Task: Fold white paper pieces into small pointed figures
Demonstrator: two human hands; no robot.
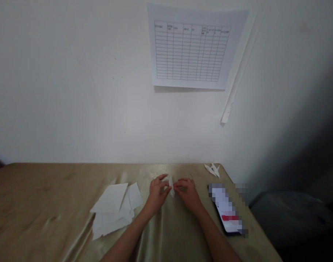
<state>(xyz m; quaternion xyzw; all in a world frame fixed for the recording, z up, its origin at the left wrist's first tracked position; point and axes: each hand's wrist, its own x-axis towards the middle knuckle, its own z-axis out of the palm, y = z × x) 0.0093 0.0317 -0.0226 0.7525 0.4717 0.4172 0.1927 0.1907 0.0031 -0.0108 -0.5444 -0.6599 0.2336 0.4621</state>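
Head view: paper sheets [112, 196] left of hands [157, 187], phone [223, 203] right

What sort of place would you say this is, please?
Probably a plain indoor room, perhaps in a home or small office: a cloth-covered table stands by a white wall, a printed chart is up on that wall, and loose paper sheets lie on the table.

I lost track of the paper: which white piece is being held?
The slim piece pinched between left hand and right hand; the pile and corner pieces lie on the table.
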